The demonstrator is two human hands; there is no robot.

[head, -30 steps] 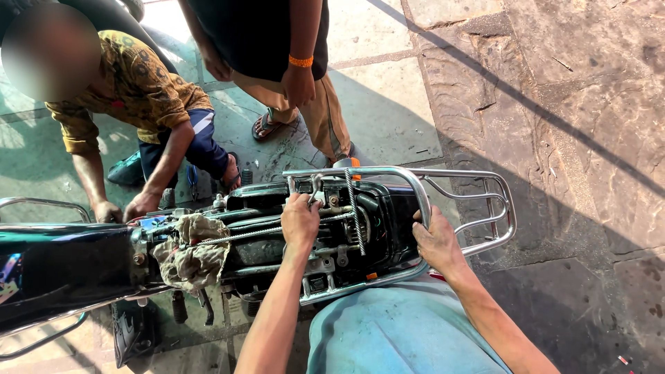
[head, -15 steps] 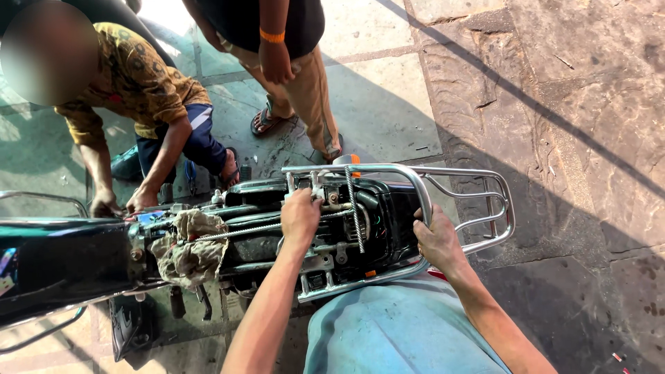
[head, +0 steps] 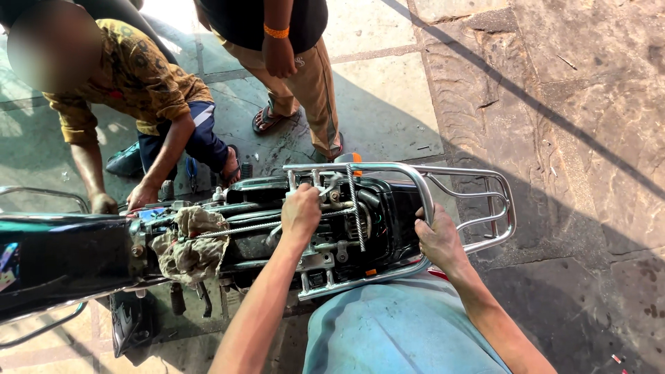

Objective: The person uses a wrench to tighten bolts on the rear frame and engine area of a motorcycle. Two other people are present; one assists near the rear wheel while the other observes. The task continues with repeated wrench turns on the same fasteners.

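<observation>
Fingers [head: 308,201] of left hand [head: 301,211] curled together on a small silver fitting [head: 331,188] at frame centre, inside stripped motorcycle frame [head: 277,228]. Right hand [head: 438,239] clamped on chrome grab rail [head: 422,194], right of centre. Likely mid-loosening or tightening; next calls for steady bracing. Rag [head: 190,242] at left.
</observation>
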